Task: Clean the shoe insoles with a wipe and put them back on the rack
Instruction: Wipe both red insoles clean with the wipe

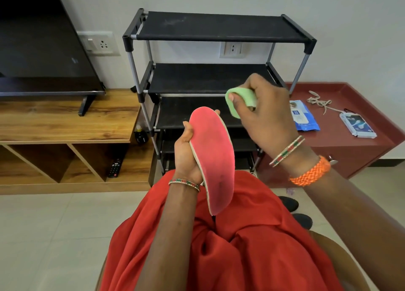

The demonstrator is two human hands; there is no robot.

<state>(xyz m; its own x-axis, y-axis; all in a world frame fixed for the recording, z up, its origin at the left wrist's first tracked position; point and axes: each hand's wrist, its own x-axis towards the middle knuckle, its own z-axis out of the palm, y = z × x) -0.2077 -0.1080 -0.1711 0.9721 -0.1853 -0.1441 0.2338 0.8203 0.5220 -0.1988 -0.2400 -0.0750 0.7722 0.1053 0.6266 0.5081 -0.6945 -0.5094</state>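
Observation:
My left hand [186,157] grips a pink shoe insole [213,159] by its left edge and holds it upright over my lap, pink face toward me. Fingertips of that hand show at the insole's top right. My right hand [263,115] is raised to the right of the insole's top and holds a folded green wipe [237,101] between thumb and fingers. The wipe hangs just clear of the insole. Behind both hands stands the black shoe rack [219,80] with several fabric shelves, none of which shows an insole.
A dark red cabinet [341,146] at the right carries a blue wipes packet [304,118], a white packet [357,125] and a cord. A wooden TV unit [65,124] with a television stands left, a remote [114,167] in its cubby. Black shoes [293,211] lie on the floor.

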